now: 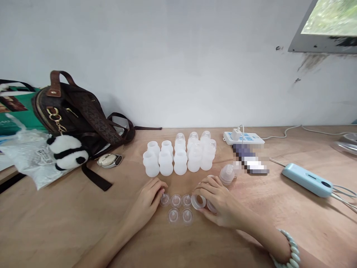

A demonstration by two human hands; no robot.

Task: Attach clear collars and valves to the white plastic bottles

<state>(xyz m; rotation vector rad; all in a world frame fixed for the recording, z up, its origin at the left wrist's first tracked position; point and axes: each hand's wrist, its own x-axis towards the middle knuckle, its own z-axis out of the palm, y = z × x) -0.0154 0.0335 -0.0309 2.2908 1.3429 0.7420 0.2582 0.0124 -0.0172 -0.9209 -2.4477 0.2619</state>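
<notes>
My left hand (150, 195) has thumb and fingers closed at the tip of a clear silicone bottle nipple (164, 201), the leftmost of several lying in two short rows. My right hand (216, 195) holds a white screw ring (198, 202), its opening turned toward the nipples. Beneath that palm more rings (211, 207) are partly hidden. Just beyond the right hand lies a clear domed cap with a collar (227, 174). Behind both hands stand frosted white baby bottles (166, 163); those on the left have open tops, while several on the right carry clear domed caps (193, 137).
On the left are a dark backpack (83, 108) with a panda plush (68, 152), a plastic bag (30, 156) and a computer mouse (107, 160). A power strip (242, 138), a partly pixelated dark object (249, 158) and a light-blue device (306, 179) with cables lie right.
</notes>
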